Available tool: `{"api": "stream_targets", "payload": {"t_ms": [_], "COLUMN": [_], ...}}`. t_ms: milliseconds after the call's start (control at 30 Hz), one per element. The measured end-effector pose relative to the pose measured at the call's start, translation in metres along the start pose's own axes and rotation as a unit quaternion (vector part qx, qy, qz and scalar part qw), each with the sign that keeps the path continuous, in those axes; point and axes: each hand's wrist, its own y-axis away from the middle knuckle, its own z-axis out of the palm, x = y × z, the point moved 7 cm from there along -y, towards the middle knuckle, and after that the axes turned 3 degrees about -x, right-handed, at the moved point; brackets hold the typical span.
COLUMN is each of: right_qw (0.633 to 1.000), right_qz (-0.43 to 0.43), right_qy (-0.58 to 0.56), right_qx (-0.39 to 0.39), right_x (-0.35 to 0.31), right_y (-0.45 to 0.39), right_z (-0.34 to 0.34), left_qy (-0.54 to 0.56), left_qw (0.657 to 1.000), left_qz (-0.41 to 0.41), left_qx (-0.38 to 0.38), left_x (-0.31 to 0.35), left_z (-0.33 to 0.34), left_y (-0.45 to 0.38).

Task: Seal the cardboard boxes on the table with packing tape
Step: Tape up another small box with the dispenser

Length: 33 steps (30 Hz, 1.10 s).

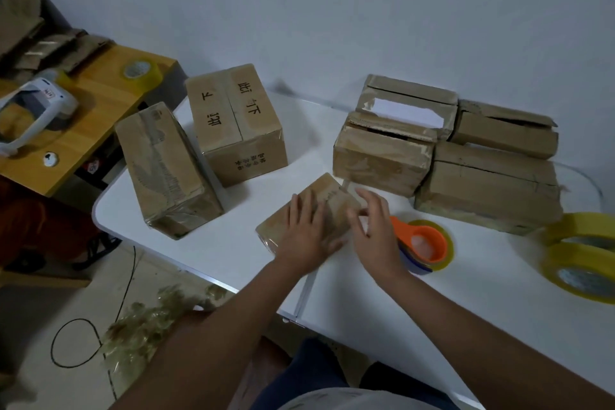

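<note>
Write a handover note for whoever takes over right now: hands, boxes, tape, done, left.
Left hand: flat on the small box, pressing.
Right hand: at that box's right edge, fingers loosely bent; grip unclear.
Tape dispenser: on the table, beside the right hand.
Done: two boxes at left look taped.
Left: four boxes at right, flaps gaping.
Spare tape rolls: table's right edge.

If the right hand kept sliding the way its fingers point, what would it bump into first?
The right hand points up and left across the small box it touches. Going on, it would probably meet the torn box just behind, though depth is hard to judge.
</note>
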Motion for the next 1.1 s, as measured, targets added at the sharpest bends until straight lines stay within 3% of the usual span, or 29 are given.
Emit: {"api": "stream_targets", "payload": {"t_ms": [67, 133, 200, 267, 333, 467, 567, 700, 800, 967, 1100], "right_qw": [0.999, 0.998, 0.993, 0.981, 0.975, 0.983, 0.987, 0.973, 0.916, 0.909, 0.883], "right_qz": [0.029, 0.042, 0.054, 0.077, 0.104, 0.103, 0.115, 0.168, 0.234, 0.266, 0.309], "right_qy": [0.014, 0.034, 0.064, 0.072, 0.047, 0.036, 0.015, 0.155, 0.315, 0.285, 0.320], "right_qx": [0.008, -0.016, -0.079, -0.161, -0.189, -0.148, -0.110, -0.028, -0.081, -0.147, -0.151], "right_x": [0.012, 0.021, 0.029, 0.033, 0.037, 0.043, 0.055, 0.091, 0.128, 0.143, 0.150], "right_y": [-0.005, -0.008, -0.007, 0.002, 0.013, 0.018, 0.014, 0.009, 0.013, 0.017, 0.021], "right_z": [-0.013, -0.018, -0.009, 0.008, 0.018, 0.014, 0.000, -0.038, -0.057, -0.047, -0.047], "left_qy": [-0.089, -0.118, -0.162, -0.176, -0.131, -0.030, -0.059, -0.114, -0.072, -0.020, -0.081], "left_qw": [0.996, 0.988, 0.966, 0.957, 0.968, 0.986, 0.989, 0.984, 0.980, 0.978, 0.968], "left_qz": [0.017, 0.095, 0.190, 0.223, 0.213, 0.159, 0.129, 0.138, 0.184, 0.203, 0.234], "left_qx": [-0.021, -0.036, -0.072, -0.056, -0.029, 0.032, 0.030, 0.012, 0.005, 0.045, 0.037], "left_x": [-0.004, -0.015, -0.024, -0.030, -0.023, -0.003, 0.009, 0.011, 0.005, 0.003, 0.004], "left_z": [0.012, 0.010, 0.005, -0.006, -0.016, -0.007, 0.014, 0.023, 0.014, 0.009, 0.027], "left_y": [0.000, 0.001, 0.008, 0.012, 0.015, 0.028, 0.036, 0.027, 0.022, 0.026, 0.031]}}
